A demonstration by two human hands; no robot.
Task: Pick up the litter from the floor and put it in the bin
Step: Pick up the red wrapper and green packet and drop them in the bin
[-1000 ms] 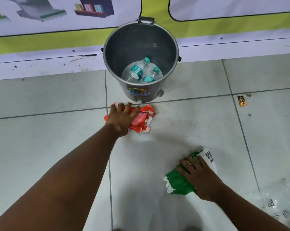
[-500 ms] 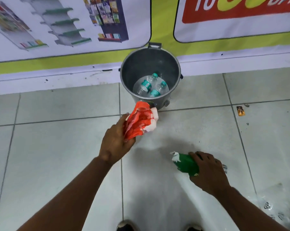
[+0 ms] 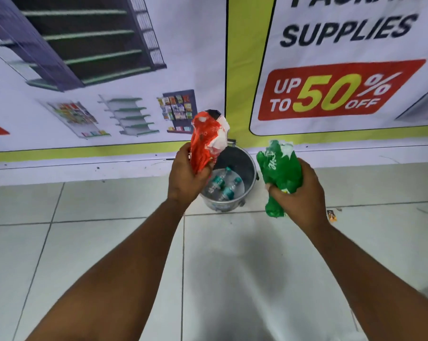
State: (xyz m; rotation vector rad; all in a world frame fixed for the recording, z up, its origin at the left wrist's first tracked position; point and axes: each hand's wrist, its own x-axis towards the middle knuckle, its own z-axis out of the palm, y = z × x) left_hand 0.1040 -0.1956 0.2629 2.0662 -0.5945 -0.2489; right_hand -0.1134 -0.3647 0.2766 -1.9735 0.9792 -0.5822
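Carrying two crumpled wrappers to the metal bin, neither dropped yet.
Left hand clenches the orange wrapper, right hand the green wrapper; plastic bottles already binned, a small wrapper remains on the floor.

Bin on floor against wall banner, 3 bottles inside; left wrapper above it, right wrapper beside.

We see two bare forearms reaching in from the lower edge, no sleeves, watch or rings showing on our left hand or our right hand.
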